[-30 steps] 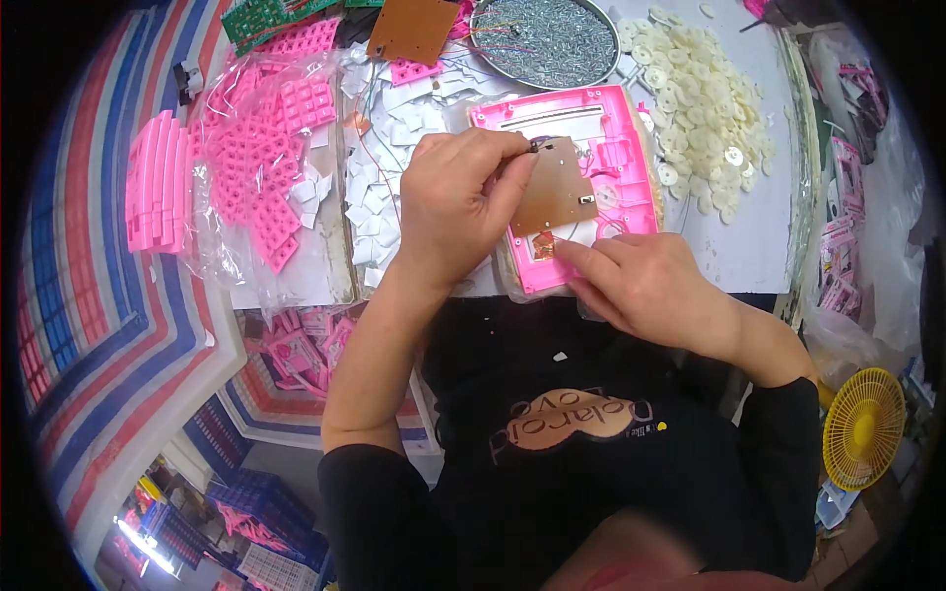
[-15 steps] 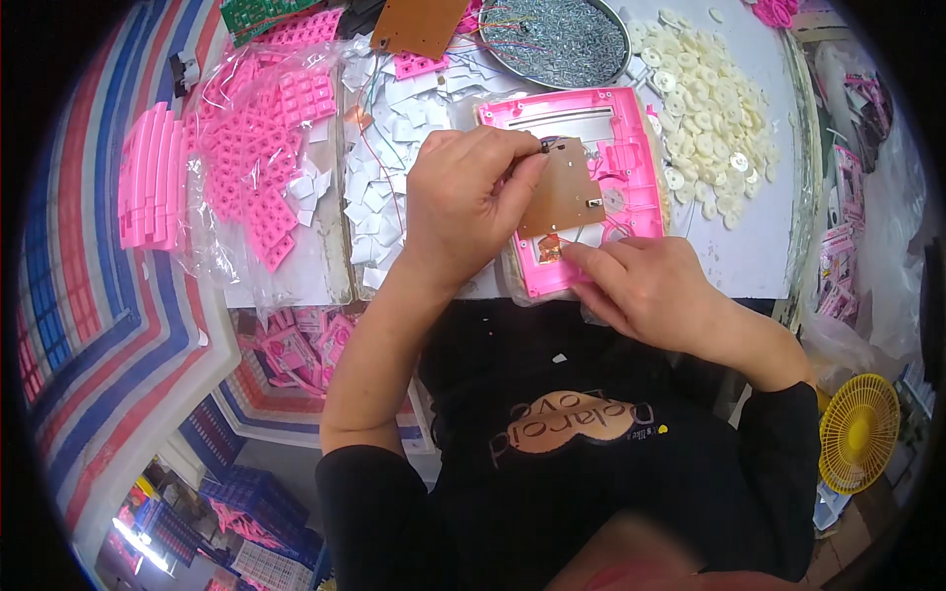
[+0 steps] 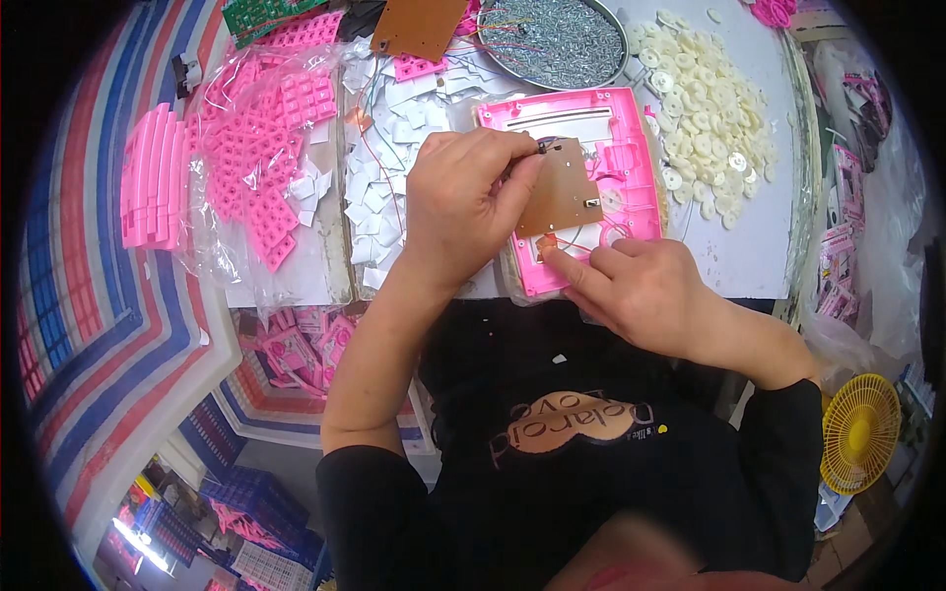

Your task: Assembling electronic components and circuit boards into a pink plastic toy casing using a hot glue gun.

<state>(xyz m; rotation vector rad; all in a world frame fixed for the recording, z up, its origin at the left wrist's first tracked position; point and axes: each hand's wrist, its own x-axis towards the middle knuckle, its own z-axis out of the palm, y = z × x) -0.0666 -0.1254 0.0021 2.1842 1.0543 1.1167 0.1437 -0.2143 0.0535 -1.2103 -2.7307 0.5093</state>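
Observation:
A pink plastic casing (image 3: 642, 182) lies open side up in front of me, with a brown circuit board (image 3: 560, 192) tilted over its left half. My left hand (image 3: 463, 197) pinches the board's upper left corner between thumb and fingers, near a small black part. At the casing's near edge, my right hand (image 3: 641, 291) has one digit pressed on a small copper-coloured piece (image 3: 548, 242), while its other fingers close round the edge. Thin wires (image 3: 621, 229) run between board and casing. The left fingertips partly hide what they grip.
A round tray of small metal screws (image 3: 557, 44) stands behind the casing, beside a heap of cream plastic discs (image 3: 709, 108). White paper pieces (image 3: 374, 212), pink button pads (image 3: 246, 148) in clear plastic and stacked pink strips (image 3: 153, 177) lie leftward. Another brown board (image 3: 419, 28) rests behind.
My right hand's pressing digit has shifted slightly left, onto the copper-coloured piece. The left hand and the circuit board have barely moved.

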